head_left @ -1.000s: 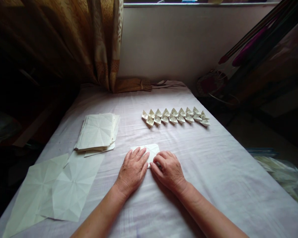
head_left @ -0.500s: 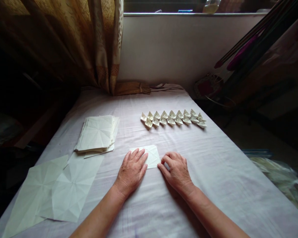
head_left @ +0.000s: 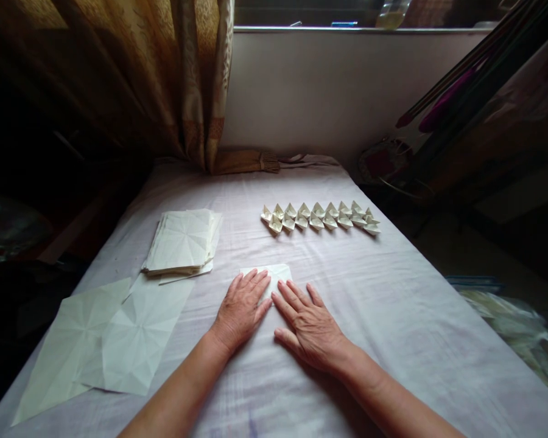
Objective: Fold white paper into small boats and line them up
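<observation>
A small folded sheet of white paper (head_left: 278, 272) lies flat on the cloth in front of me, its near part covered by my hands. My left hand (head_left: 243, 304) rests flat over its left side with the fingers stretched out. Over the right side spreads my right hand (head_left: 307, 319), its fingertips on the paper and its thumb apart on the cloth. Both hands are open and palm down. To the left stands a stack of creased paper sheets (head_left: 182, 240). Nearer me, larger creased sheets (head_left: 139, 337) overlap on the cloth.
Two rows of small folded paper pieces (head_left: 317, 218) sit at the back right of the cloth-covered table (head_left: 393, 340). A gold curtain (head_left: 201, 91) hangs to the table's far left edge. Plastic bags (head_left: 516, 328) lie below the right edge.
My right hand has opened from a pinch at the paper's right corner and moved left, flat onto the paper. My left hand stays in place. The view has shifted slightly.
</observation>
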